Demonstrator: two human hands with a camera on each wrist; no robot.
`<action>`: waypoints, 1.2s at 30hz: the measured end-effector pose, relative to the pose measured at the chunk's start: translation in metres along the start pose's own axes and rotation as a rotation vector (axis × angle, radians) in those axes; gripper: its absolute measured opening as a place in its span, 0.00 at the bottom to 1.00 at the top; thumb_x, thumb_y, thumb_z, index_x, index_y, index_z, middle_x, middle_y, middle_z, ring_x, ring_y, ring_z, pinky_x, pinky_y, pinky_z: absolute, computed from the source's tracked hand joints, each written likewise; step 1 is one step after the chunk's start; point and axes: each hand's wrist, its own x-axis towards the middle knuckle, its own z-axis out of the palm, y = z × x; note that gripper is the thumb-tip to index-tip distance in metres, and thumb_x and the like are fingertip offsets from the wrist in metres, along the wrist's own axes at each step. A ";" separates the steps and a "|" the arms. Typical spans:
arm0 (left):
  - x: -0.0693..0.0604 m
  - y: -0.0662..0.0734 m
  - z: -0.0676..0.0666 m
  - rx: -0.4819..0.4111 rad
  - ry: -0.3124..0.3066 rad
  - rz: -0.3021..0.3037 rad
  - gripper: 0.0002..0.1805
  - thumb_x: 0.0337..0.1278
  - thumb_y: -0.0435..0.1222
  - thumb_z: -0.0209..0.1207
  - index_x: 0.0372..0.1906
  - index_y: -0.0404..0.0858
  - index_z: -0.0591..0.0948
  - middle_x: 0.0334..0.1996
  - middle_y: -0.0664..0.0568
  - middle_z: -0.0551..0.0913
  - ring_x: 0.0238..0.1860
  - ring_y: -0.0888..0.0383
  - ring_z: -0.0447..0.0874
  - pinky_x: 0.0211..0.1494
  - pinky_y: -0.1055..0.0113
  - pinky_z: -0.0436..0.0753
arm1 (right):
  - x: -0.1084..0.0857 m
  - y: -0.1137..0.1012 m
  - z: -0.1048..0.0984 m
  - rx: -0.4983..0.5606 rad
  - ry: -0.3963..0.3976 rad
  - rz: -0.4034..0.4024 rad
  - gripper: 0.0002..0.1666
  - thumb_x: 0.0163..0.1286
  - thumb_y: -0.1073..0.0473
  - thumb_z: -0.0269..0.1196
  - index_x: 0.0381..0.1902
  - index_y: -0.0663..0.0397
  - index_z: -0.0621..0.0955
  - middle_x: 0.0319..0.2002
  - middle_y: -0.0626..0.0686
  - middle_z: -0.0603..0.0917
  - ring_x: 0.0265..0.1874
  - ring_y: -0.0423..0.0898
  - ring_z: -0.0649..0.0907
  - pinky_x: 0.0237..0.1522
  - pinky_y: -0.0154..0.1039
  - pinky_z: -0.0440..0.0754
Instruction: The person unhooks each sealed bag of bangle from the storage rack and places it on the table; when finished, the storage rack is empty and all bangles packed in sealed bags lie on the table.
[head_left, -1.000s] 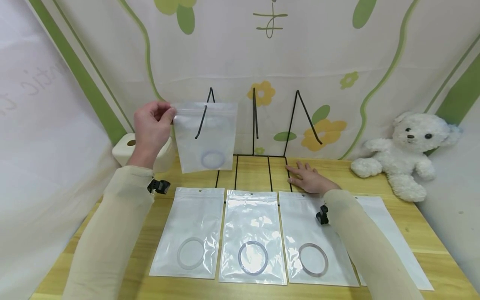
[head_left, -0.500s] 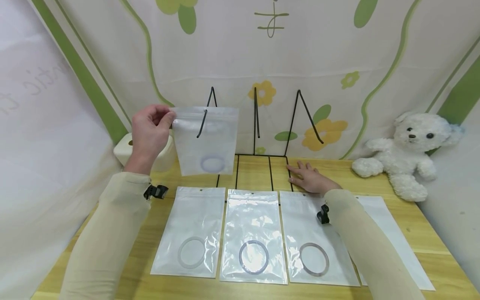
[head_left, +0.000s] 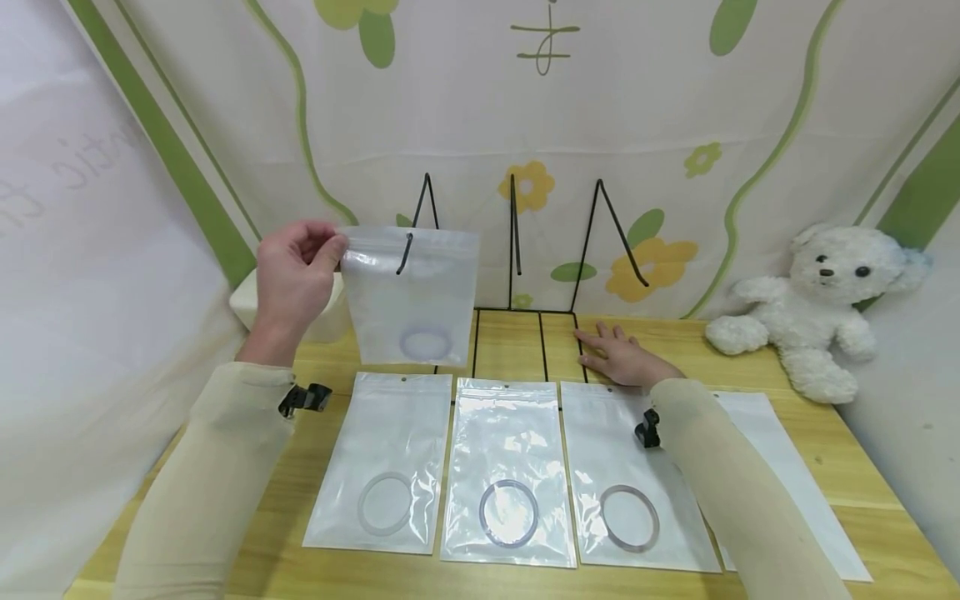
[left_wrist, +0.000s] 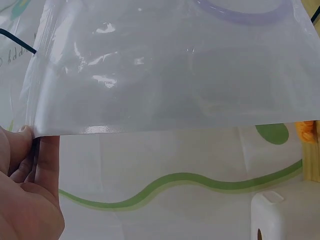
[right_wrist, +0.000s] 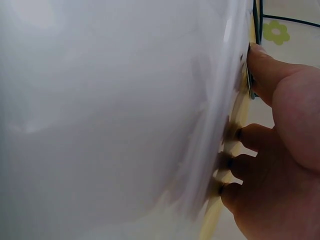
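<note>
My left hand [head_left: 296,271] pinches the upper left corner of a clear zip-lock bag [head_left: 408,292] that has a pale purple bangle [head_left: 426,342] in its bottom. The left hook [head_left: 403,257] of a black wire rack pokes out in front of this bag, close below its top edge, apparently through its hole. In the left wrist view the bag [left_wrist: 150,75] spans the upper part, thumb and fingers at its edge. My right hand [head_left: 626,357] rests with spread fingers on the right side of the rack's base [head_left: 542,350]; a bag hides part of it in the right wrist view.
Three bags [head_left: 378,442], [head_left: 508,450], [head_left: 626,450] with bangles lie in a row before the rack; another bag [head_left: 795,483] is partly under the right sleeve. The middle hook [head_left: 514,225] and right hook [head_left: 622,233] stick out. A white box [head_left: 326,312] and teddy bear [head_left: 821,308] flank the rack.
The held bag has moved lower and towards me along the hook, so less of the hook's tip shows in front. My left hand has gone slightly down and left; the right stays put.
</note>
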 end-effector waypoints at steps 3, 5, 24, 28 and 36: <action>-0.004 0.000 -0.001 -0.006 0.002 0.001 0.11 0.74 0.33 0.67 0.49 0.28 0.85 0.31 0.67 0.85 0.34 0.67 0.84 0.39 0.80 0.85 | -0.001 -0.001 0.000 0.001 0.001 -0.006 0.40 0.90 0.45 0.51 0.89 0.50 0.54 0.86 0.75 0.37 0.83 0.81 0.36 0.80 0.81 0.35; -0.007 0.001 -0.002 -0.007 0.008 0.009 0.08 0.74 0.33 0.67 0.47 0.30 0.86 0.30 0.69 0.85 0.33 0.68 0.84 0.38 0.80 0.85 | -0.002 -0.001 0.000 0.005 0.002 -0.010 0.40 0.90 0.45 0.51 0.89 0.50 0.54 0.86 0.75 0.37 0.83 0.82 0.36 0.80 0.81 0.35; -0.031 0.002 -0.012 -0.028 0.022 0.047 0.07 0.72 0.31 0.68 0.45 0.29 0.86 0.29 0.70 0.85 0.31 0.69 0.85 0.37 0.80 0.86 | 0.000 0.001 0.001 0.002 0.008 -0.011 0.40 0.89 0.45 0.51 0.89 0.51 0.54 0.86 0.76 0.37 0.82 0.82 0.36 0.79 0.82 0.35; -0.035 0.003 -0.015 -0.043 0.017 0.046 0.08 0.72 0.30 0.68 0.46 0.27 0.85 0.30 0.69 0.86 0.31 0.69 0.85 0.37 0.80 0.87 | -0.001 0.000 0.001 0.007 0.012 -0.011 0.39 0.90 0.45 0.50 0.89 0.51 0.55 0.86 0.75 0.37 0.83 0.81 0.36 0.80 0.81 0.34; -0.043 0.006 -0.020 -0.065 0.021 0.078 0.03 0.70 0.27 0.68 0.41 0.29 0.85 0.28 0.69 0.86 0.28 0.70 0.85 0.36 0.79 0.87 | -0.004 -0.002 0.000 0.014 0.004 -0.021 0.39 0.90 0.45 0.50 0.89 0.52 0.54 0.86 0.76 0.38 0.83 0.81 0.35 0.79 0.81 0.33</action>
